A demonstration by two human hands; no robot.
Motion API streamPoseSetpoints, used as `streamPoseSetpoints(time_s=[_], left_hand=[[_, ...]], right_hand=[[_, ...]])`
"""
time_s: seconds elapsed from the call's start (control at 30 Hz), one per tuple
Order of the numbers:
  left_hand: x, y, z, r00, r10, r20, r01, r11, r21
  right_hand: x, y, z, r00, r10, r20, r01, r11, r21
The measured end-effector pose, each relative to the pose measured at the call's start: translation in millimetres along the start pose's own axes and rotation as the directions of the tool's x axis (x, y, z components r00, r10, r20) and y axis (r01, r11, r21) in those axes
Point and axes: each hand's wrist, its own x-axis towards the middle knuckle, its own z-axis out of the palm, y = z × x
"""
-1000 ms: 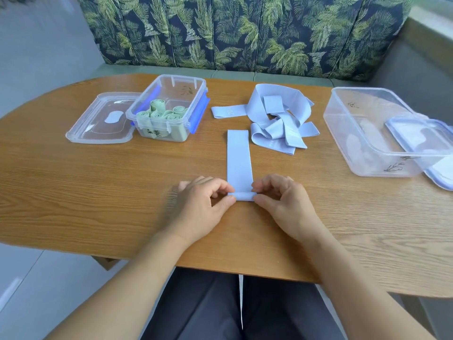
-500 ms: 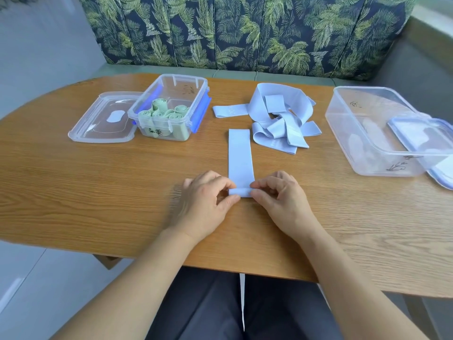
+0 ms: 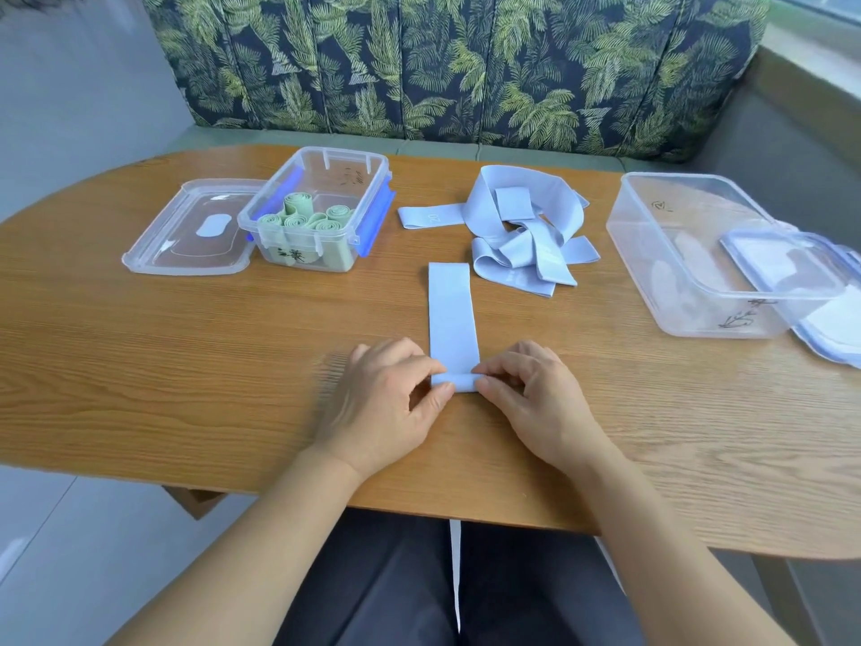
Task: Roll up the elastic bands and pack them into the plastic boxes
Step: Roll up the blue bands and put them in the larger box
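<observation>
A pale blue elastic band (image 3: 452,314) lies flat on the wooden table (image 3: 186,366), running away from me. Its near end is turned over into a small roll. My left hand (image 3: 386,403) pinches the roll's left side and my right hand (image 3: 536,398) pinches its right side. A heap of loose pale blue bands (image 3: 517,226) lies behind it. At the back left, a small clear box with blue clips (image 3: 321,212) holds several rolled green bands (image 3: 303,219). A larger clear box (image 3: 708,258) stands at the right.
The small box's clear lid (image 3: 186,230) lies flat to its left. Another lid with blue clips (image 3: 810,282) leans on the larger box at the far right. A leaf-patterned sofa back (image 3: 466,62) runs behind the table. The table's front edge is near my lap.
The near end of the blue band has been rolled a little further away from me by both hands. The flat part looks slightly shorter.
</observation>
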Motion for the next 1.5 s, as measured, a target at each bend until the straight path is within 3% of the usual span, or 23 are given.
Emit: streamPoseSetpoints(time_s=[0.2,0.37,0.6,1.0,1.13,1.33,1.5], left_hand=[[2.1,1.4,1.5,0.996,0.024,0.08,-0.022,0.999,-0.029],[5.4,-0.7,4.2,0.996,-0.007,0.088,0.012,0.998,-0.053],[6.4,-1.4,2.3,0.994,-0.035,0.102,0.042,0.997,-0.07],[14.8,-3.3,-0.7,0.974,-0.208,0.094,0.225,0.94,-0.255],[18.3,-7.5,4.0,0.976,-0.211,0.063,0.22,0.941,-0.256],[21.5,-9.2,8.0,0.975,-0.218,0.044,0.222,0.938,-0.266],[19.9,-8.1,6.7,0.977,-0.207,0.059,0.215,0.928,-0.306]], right_hand=[[-3.0,1.0,2.5,0.998,-0.037,-0.052,0.037,0.999,0.007],[-7.5,-0.6,0.7,0.995,0.028,-0.099,-0.011,0.986,0.166],[-1.7,2.7,7.1,0.995,-0.009,-0.103,0.011,1.0,0.013],[4.1,0.7,7.5,0.991,0.028,-0.128,-0.03,0.999,-0.014],[5.0,0.8,4.4,0.996,0.054,-0.071,-0.052,0.998,0.043],[20.2,3.0,-4.3,0.993,0.096,0.065,-0.096,0.995,0.002],[27.3,5.4,-5.8,0.992,0.085,0.093,-0.082,0.996,-0.028]])
